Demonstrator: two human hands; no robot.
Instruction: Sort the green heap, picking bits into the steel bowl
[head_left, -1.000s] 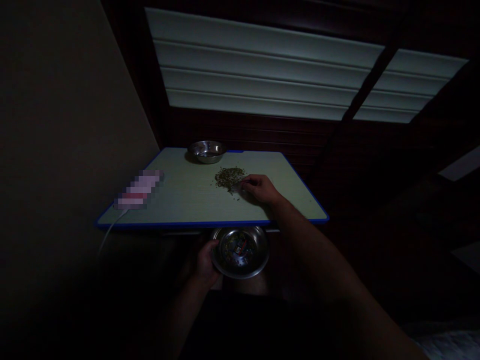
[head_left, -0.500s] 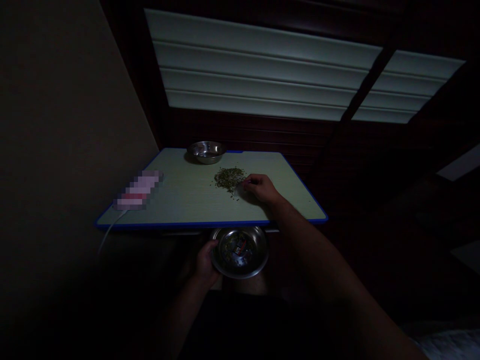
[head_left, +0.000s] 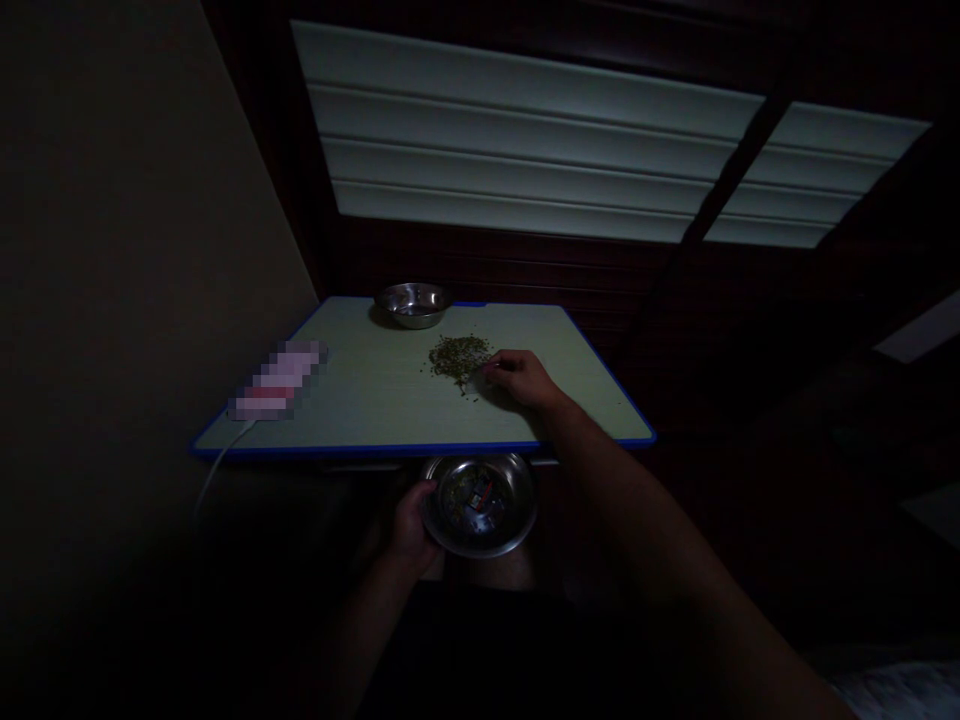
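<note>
In dim light, my left hand (head_left: 414, 525) grips the left rim of a shiny metal bowl (head_left: 517, 535), just below the table's front edge. Some greenish bits and a small orange-and-white patch show inside this bowl. Over the table, my right hand (head_left: 521, 378) is closed in a pinch at the right side of a loose pile of small green grains (head_left: 454, 355). Something small and pale, perhaps clear, shows under its fingertips, too dark to name. A few grains lie scattered in front of the pile.
The light tabletop (head_left: 375, 400) has a blue edge. A second metal bowl (head_left: 414, 305) stands at its back left. A blurred-out pink device (head_left: 277, 380) with a white cable (head_left: 217, 465) lies at the left. Behind is a dark wooden front with pale slatted panels (head_left: 510, 140).
</note>
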